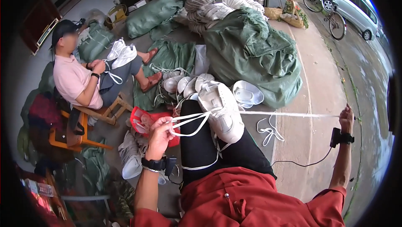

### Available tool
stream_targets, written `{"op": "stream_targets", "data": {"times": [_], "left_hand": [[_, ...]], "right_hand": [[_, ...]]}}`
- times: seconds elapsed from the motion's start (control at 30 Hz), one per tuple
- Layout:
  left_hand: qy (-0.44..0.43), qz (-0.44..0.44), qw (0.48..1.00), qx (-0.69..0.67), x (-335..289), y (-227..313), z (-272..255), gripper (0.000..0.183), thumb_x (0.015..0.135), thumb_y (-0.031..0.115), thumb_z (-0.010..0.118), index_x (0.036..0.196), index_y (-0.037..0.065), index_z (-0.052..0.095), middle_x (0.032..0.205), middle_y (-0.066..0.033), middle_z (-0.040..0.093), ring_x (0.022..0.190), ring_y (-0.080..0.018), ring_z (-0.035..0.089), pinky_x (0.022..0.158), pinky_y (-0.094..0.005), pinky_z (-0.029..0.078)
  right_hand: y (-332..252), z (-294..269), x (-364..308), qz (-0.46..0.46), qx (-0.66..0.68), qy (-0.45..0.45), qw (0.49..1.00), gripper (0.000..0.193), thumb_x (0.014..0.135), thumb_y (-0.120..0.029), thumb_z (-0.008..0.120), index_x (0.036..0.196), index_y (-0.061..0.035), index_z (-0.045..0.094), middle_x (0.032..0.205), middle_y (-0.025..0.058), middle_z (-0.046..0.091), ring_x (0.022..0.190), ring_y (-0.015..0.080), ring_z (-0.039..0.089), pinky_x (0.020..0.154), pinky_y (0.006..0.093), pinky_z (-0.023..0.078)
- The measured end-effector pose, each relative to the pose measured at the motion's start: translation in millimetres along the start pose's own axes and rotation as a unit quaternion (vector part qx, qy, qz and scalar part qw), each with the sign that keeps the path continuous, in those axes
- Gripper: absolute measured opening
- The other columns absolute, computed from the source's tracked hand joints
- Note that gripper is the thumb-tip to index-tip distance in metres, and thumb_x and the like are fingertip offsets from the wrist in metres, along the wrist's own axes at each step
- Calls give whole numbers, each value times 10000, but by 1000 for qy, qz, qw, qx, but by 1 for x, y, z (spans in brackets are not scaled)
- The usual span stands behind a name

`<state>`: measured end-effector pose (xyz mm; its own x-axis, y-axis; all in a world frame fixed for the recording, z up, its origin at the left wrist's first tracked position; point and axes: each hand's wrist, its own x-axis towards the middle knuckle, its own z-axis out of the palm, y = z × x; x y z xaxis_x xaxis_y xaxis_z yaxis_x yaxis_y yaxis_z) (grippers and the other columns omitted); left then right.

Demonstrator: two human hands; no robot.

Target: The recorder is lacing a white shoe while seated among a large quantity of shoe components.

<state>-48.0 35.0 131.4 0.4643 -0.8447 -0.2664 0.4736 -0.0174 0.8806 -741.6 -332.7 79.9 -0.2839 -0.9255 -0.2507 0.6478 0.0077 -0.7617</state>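
Across my thighs lies a white sneaker upper (228, 118), its toe toward me. My left hand (160, 137) is closed on loops of white shoelace (188, 123) just left of the upper. Far out to the right, my right hand (346, 119) grips a lace, which runs straight and taut from the upper to my fingers. Another length of lace hangs over my left thigh. Just beyond my knees, several more white uppers (184, 85) are heaped on the ground, one of them (248, 93) lying hollow side up.
A large green woven sack (255, 55) bulges ahead, with stacked white uppers behind it. To the left, a seated co-worker (79, 72) handles white shoes (121, 54) and laces. A red bag (144, 120) sits by my left knee. Loose lace (270, 131) lies on the floor at right.
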Motion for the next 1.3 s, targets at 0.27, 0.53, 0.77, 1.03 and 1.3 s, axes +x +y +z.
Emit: {"op": "stream_targets", "data": {"times": [0.27, 0.53, 0.77, 1.03, 1.3], "left_hand": [[-4, -9, 975, -224, 10, -7, -24, 302, 822, 77, 509, 1123, 69, 513, 833, -84, 618, 743, -254, 607, 588, -299, 443], [331, -32, 929, -164, -1, -57, -101, 302, 810, 88, 549, 1111, 87, 527, 877, -77, 576, 783, -243, 576, 675, -304, 466], [64, 52, 971, 224, 9, -42, 24, 290, 740, 67, 614, 1029, 77, 591, 962, -103, 576, 727, -193, 566, 599, -286, 464], [30, 371, 633, 679, 44, -25, 40, 154, 626, 73, 656, 683, 42, 516, 980, -144, 533, 1010, -327, 479, 842, -456, 348], [-311, 283, 684, 596, -59, 6, 98, 222, 666, 177, 691, 744, 20, 555, 808, -122, 545, 767, -313, 543, 702, -391, 414]], "right_hand": [[41, -67, 15, 139, -27, -2, 990, 307, 860, -256, 548, 573, -176, 474, 444, -67, 418, 346, 27, 337, 304, 171, 232], [93, -29, -12, 137, -24, 30, 990, 126, 884, -192, 475, 916, -109, 563, 596, -37, 537, 457, 46, 462, 352, 157, 354], [72, -24, -12, 128, -13, 42, 991, 116, 873, -151, 488, 786, -116, 554, 549, -37, 508, 407, 49, 426, 330, 156, 341], [67, -11, -33, 132, -38, 6, 990, 82, 864, -152, 514, 808, -108, 555, 566, -33, 517, 424, 52, 449, 350, 167, 353], [83, -45, -25, 141, -23, 50, 989, 86, 872, -160, 500, 833, -103, 551, 572, -35, 519, 431, 51, 450, 360, 170, 350]]}}
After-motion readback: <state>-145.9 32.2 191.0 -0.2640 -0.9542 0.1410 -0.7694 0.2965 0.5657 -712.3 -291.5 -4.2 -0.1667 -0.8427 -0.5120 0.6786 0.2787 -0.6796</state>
